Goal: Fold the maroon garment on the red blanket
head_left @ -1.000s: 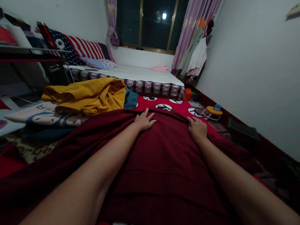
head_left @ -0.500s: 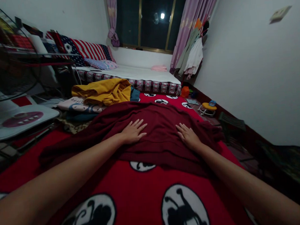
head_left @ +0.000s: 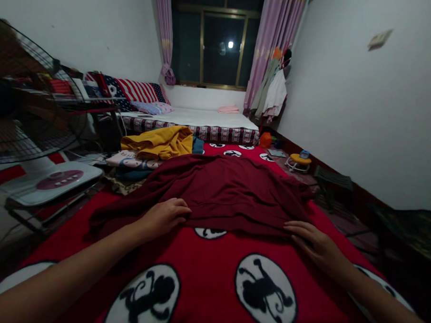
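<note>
A maroon sweatshirt (head_left: 223, 185) lies spread across the red blanket (head_left: 209, 276), its hem band toward me and its sleeves out to the sides. At the left end of the hem, my left hand (head_left: 168, 215) has its fingers curled closed on the cloth. My right hand (head_left: 312, 240) is at the right corner of the hem, fingers over the edge and pressed together on it; the thumb is mostly hidden. Beyond my left hand sits a pile of clothes with a yellow garment (head_left: 164, 141) on top and a pale printed garment (head_left: 137, 160) under it.
A fan (head_left: 52, 176) stands at the left, near a cluttered desk (head_left: 88, 110). At the back, a bed (head_left: 199, 115) with pillows lies under the window. On the right are a small yellow stool (head_left: 299, 160), a dark folding stool (head_left: 332, 178) and hanging clothes (head_left: 274, 94).
Both hands have slid back toward me from the middle of the sweatshirt to its hem, the right one also outward. Their spread fingers have closed on the edge. The view has tilted up slightly.
</note>
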Demonstrator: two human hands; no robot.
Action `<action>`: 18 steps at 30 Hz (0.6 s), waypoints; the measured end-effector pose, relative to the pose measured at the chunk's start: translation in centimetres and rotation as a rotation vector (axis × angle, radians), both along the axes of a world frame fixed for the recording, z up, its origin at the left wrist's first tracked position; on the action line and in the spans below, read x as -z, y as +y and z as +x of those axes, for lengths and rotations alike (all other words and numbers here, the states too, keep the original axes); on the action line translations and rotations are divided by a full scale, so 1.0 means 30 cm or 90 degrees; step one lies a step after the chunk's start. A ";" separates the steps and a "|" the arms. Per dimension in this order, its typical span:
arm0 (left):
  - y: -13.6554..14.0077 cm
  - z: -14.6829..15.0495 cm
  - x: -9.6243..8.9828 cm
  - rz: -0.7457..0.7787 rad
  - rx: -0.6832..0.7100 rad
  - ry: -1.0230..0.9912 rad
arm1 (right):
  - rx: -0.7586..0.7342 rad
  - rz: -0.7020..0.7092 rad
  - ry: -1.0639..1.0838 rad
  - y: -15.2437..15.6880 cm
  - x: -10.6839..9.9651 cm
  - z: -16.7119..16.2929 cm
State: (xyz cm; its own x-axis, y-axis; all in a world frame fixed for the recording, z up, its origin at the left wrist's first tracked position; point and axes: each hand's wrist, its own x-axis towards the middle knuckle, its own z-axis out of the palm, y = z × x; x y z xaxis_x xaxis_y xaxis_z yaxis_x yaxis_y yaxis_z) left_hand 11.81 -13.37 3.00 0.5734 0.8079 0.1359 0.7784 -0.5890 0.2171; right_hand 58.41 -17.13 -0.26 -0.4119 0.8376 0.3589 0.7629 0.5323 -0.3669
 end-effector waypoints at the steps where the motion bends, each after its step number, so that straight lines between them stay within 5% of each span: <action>1: 0.006 0.003 -0.001 0.009 -0.009 0.005 | 0.001 0.004 0.011 0.010 -0.001 -0.002; 18: 0.045 0.027 0.029 0.127 -0.031 0.136 | 0.071 -0.056 -0.107 0.101 -0.058 -0.056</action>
State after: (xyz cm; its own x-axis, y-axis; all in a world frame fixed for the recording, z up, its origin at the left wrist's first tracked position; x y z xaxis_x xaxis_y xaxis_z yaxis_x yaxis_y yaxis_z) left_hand 12.61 -12.03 2.12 0.5678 0.8045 0.1745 0.8221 -0.5649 -0.0711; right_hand 56.72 -14.11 1.48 -0.3627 0.9063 0.2168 0.8696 0.4128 -0.2708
